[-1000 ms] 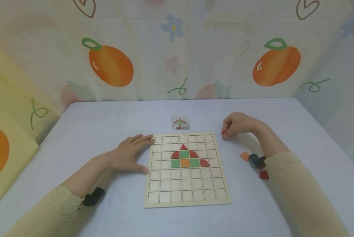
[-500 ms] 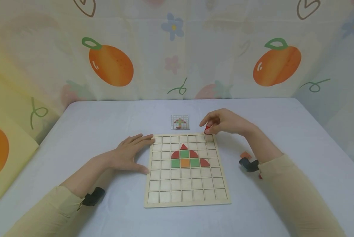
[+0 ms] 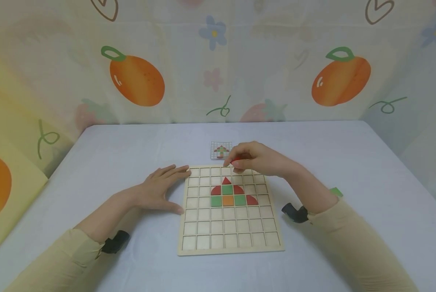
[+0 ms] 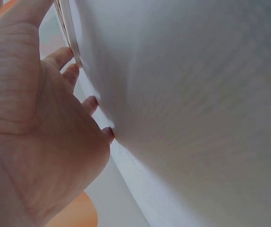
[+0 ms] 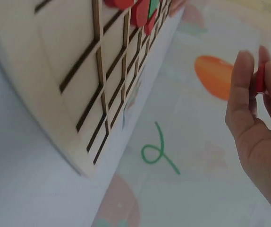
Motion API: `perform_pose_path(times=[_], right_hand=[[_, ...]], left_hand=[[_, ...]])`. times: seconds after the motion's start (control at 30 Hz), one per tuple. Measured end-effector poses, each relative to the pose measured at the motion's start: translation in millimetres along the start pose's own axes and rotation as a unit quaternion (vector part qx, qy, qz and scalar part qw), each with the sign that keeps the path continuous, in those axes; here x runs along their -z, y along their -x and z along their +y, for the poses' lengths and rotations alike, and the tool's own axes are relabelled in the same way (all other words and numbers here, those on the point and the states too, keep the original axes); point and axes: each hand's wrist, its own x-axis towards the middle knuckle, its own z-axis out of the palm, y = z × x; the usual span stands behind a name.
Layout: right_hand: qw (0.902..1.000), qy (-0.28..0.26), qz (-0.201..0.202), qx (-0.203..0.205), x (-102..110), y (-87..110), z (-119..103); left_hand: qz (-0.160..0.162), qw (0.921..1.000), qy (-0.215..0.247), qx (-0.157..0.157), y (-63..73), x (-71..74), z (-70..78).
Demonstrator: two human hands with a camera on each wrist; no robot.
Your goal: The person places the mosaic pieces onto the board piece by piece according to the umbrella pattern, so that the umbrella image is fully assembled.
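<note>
A wooden grid board [image 3: 230,241] lies on the white table. Set in its cells are green squares [image 3: 216,201], an orange square [image 3: 227,200], red quarter-circle pieces [image 3: 252,200] and a red triangle [image 3: 226,181]. My left hand [image 3: 156,192] rests at the board's left edge, fingers spread and thumb touching the side. Over the board's top rows, my right hand [image 3: 258,159] pinches a small red piece [image 5: 261,78] between thumb and fingers. Its exact shape is mostly hidden by them.
Behind the board lies a small pattern card [image 3: 218,151], partly covered by the right fingers. A green piece [image 3: 336,192] shows beyond the right forearm, which hides the table there. A printed curtain [image 3: 188,73] stands along the back.
My right hand has carried the red piece leftward from the table beside the board to above its top rows. The left hand stays where it was.
</note>
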Motion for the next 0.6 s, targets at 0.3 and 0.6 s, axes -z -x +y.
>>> perform_pose_path(times=[0.3, 0.6], right_hand=[[0.9985, 0.01, 0.049, -0.022, -23, -16.0, -6], [0.9967, 0.008, 0.051, -0.063, -40, -31.7, -11]], left_hand=[[-0.005, 1.0, -0.001, 0.002, -0.8, -0.5, -0.4], [-0.003, 1.0, 0.0, -0.001, -0.6, 0.6, -0.5]])
